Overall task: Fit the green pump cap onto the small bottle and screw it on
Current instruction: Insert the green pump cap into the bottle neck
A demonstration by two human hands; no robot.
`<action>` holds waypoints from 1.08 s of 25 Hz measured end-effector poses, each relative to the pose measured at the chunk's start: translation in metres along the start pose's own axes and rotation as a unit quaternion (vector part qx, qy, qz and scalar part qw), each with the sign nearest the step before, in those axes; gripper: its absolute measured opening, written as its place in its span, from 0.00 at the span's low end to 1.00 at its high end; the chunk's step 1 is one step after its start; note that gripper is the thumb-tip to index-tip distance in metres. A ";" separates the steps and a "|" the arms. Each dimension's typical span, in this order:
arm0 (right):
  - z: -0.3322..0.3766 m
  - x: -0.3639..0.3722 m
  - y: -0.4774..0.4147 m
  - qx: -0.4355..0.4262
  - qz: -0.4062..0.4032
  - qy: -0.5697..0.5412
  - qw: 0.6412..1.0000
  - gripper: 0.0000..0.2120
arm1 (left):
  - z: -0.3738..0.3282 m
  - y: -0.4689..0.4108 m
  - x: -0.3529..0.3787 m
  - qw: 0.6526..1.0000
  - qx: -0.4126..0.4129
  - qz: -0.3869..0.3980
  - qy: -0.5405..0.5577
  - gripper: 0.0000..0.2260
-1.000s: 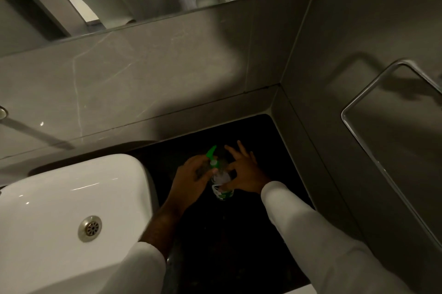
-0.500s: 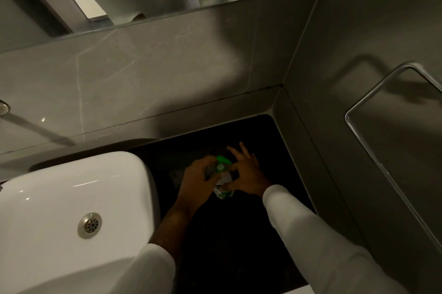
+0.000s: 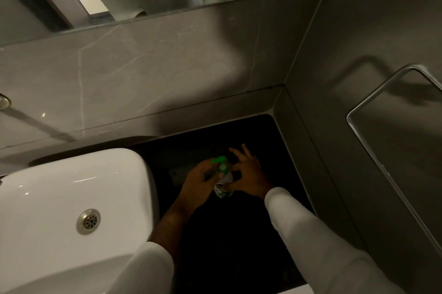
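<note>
The green pump cap [image 3: 221, 162] is sitting on the small bottle [image 3: 223, 185] between your hands; your left hand [image 3: 201, 180] is gripping the cap, your right hand [image 3: 248, 176] is pinching the bottle, and tightening is probably remaining.

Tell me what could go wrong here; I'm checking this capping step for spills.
The small bottle stands on the dark counter in poor light, so the green pump cap might cross-thread unnoticed. The bottle sits near the white sink; if the left hand or right hand slips, it could tip.

Glossy white sink [image 3: 59, 188] — dark matt counter [image 3: 239, 246].
</note>
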State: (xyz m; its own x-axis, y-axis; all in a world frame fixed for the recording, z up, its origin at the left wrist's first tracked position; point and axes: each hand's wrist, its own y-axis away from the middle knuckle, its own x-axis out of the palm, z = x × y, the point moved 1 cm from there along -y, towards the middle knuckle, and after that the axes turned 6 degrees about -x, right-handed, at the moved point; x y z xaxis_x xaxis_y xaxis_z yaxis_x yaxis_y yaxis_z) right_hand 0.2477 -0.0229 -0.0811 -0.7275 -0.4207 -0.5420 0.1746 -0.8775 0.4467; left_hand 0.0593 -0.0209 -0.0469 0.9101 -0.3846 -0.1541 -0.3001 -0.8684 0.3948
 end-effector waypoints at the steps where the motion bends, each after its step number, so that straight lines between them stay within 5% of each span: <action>1: 0.000 -0.001 0.000 -0.003 -0.001 0.006 1.000 0.42 | 0.001 0.001 0.001 0.999 -0.009 0.022 0.033 0.16; 7: 0.002 0.003 0.001 -0.028 -0.001 0.048 0.998 0.31 | 0.007 0.001 0.005 0.995 0.029 -0.087 -0.049 0.15; 12: 0.004 -0.001 0.005 -0.008 -0.004 0.032 0.999 0.34 | 0.003 0.007 0.009 1.000 0.008 -0.002 -0.004 0.16; 15: 0.008 0.000 0.009 -0.007 -0.015 0.014 1.000 0.35 | -0.003 0.001 0.005 0.974 0.095 -0.101 -0.179 0.10; 18: 0.009 0.000 0.009 -0.017 -0.012 0.034 0.999 0.34 | -0.002 -0.002 0.003 0.950 0.160 -0.127 -0.234 0.09; 24: 0.013 0.007 0.010 0.017 -0.036 0.015 0.999 0.39 | 0.014 0.007 0.017 0.943 0.125 -0.225 -0.213 0.11; 27: 0.009 0.006 0.009 -0.022 -0.020 0.047 0.998 0.31 | 0.020 0.011 0.022 0.949 0.128 -0.228 -0.178 0.11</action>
State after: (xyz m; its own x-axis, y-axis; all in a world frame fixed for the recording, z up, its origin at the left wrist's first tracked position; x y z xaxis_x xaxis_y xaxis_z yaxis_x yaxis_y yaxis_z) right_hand 0.2387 -0.0314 -0.0734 -0.6686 -0.4038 -0.6245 0.1780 -0.9022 0.3928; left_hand 0.0700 -0.0452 -0.0643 0.8216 0.0084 -0.5700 0.0012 -0.9999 -0.0131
